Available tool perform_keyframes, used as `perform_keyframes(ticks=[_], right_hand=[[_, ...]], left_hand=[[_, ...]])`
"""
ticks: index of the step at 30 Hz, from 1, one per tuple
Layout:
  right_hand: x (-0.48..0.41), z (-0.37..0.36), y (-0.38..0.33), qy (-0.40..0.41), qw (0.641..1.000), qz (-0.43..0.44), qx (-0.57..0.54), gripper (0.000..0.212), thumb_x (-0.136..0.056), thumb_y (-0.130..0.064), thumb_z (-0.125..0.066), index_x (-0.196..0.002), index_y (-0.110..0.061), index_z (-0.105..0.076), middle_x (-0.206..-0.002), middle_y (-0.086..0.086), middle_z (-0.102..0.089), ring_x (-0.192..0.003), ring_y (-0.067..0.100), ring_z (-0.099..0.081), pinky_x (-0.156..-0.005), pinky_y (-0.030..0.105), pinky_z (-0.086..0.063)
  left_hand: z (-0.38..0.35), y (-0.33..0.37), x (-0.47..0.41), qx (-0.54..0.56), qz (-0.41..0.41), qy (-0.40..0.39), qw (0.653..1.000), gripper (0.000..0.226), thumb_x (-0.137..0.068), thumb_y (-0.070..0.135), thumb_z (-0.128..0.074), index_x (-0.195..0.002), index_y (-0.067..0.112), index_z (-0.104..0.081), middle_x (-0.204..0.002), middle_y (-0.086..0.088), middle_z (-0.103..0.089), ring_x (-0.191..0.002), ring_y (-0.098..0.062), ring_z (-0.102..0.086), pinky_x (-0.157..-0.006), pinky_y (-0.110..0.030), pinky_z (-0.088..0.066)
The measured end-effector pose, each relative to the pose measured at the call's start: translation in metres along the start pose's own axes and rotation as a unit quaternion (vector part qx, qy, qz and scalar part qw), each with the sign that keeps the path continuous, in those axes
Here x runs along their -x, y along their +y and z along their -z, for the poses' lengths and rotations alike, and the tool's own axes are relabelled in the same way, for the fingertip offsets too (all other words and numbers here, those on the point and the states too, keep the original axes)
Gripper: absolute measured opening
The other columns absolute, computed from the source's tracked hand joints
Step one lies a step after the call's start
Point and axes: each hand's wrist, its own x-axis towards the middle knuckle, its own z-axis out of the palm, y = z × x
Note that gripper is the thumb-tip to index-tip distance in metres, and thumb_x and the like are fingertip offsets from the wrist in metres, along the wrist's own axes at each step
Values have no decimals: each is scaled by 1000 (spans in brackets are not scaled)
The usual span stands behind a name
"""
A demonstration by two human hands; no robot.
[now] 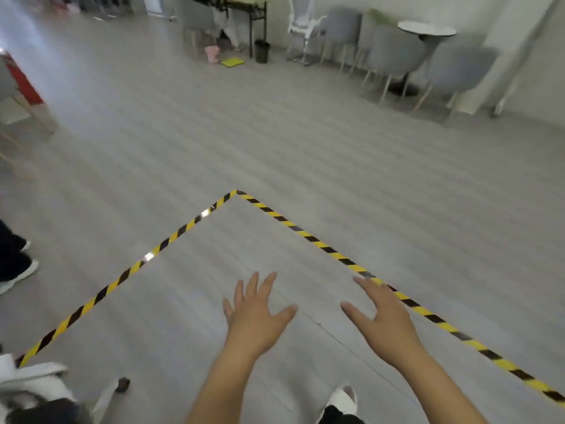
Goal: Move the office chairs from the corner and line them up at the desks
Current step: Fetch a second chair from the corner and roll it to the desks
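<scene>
Both hands are out in front and empty. The left hand (258, 313) has its fingers (260, 283) spread flat, and the right hand (382, 316) is spread the same way just beside it, palms down over bare floor (275, 142). Neither touches anything.

The step in hand looks like the walk to fetch a chair. The grey chairs (394, 53) stand well apart from the hands, up at 1 o'clock, crowded round a small round table (426, 27) against the wall. A white office chair (302, 22) stands at 12 o'clock, beside a dark worktop (241, 7); the view there is blurred, so which chairs are meant is hard to tell.

To do it well, step over the striped tape (305, 234) rather than scuff it, and keep clear of the bystander's shoes (18, 273) at 9 o'clock. Take the outermost chair first, gripping its back with both hands, so its legs do not catch the table base or its neighbours.
</scene>
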Motion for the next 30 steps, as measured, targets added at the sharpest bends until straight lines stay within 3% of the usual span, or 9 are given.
perform_keyframes(ticks=[5,11,15,22,26,30], right_hand=[[-8,58,69,73,993,-82,-39,62,-87,-60,-54,-143,-38,-38,-155,-13,-31,-147,12,-14,-118,42,-19],[-49,130,147,143,978,-115,-96,62,-85,-60,-55,-141,-37,-41,-149,-12,-39,-144,15,-23,-115,44,-26],[-62,179,202,195,962,-150,-121,60,-88,-55,-56,-142,-36,-40,-153,-13,-32,-147,14,-13,-118,42,-20],[-78,233,290,263,921,-246,-147,61,-88,-57,-55,-144,-38,-38,-156,-12,-27,-148,14,-10,-118,40,-17],[-94,275,352,314,884,-331,-103,59,-88,-59,-53,-142,-37,-40,-154,-10,-32,-147,19,-12,-117,42,-18],[-137,336,396,322,866,-375,-82,62,-90,-63,-46,-145,-40,-33,-158,-10,-23,-149,17,-3,-119,44,-10]], left_hand=[[-45,96,-35,-37,-99,-86,991,74,-86,66,-51,-149,51,-15,-163,14,3,-150,-20,10,-120,-50,2],[-96,224,-81,-64,-209,-95,971,70,-88,63,-52,-148,49,-20,-162,16,-4,-150,-15,4,-120,-48,0],[-140,298,-104,-37,-261,-122,957,68,-87,58,-58,-146,47,-26,-162,13,-9,-149,-14,-2,-120,-46,-9],[-232,415,-152,-88,-332,-196,918,67,-87,60,-56,-146,47,-26,-162,11,-9,-150,-19,-2,-120,-45,-12],[-301,493,-190,-152,-373,-258,878,72,-87,65,-51,-149,47,-18,-163,10,-2,-150,-22,1,-120,-48,-10],[-356,589,-236,-164,-407,-294,849,76,-86,66,-51,-150,47,-15,-163,13,2,-151,-23,5,-120,-50,-5]])
